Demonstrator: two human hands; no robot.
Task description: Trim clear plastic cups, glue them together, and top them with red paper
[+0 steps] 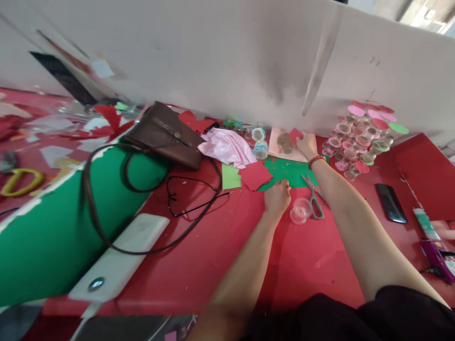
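My right hand (307, 143) pinches a red paper piece (295, 135) over the pink sheet (280, 148) at the far edge of the desk (302, 255), my left hand (277, 198) lies open on the green paper (288, 173) by the scissors (313, 194), and I judge this mid-placement, needing careful alignment.

Table top (199, 246): glossy red.
Large sheet (42, 237): green, white ragged edge.
Bag (163, 135): dark brown, strap the same.
Crumpled paper (227, 147): pale pink.
Paper stack (254, 175): red.
Paper scrap (295, 135): red.
Small sheet (287, 173): deep green.
Scissors (314, 199): grey handles.
Bracelet (316, 161): reddish-brown beads.
Phone (391, 202): black.
Cup lids (369, 125): pink, red, one green.
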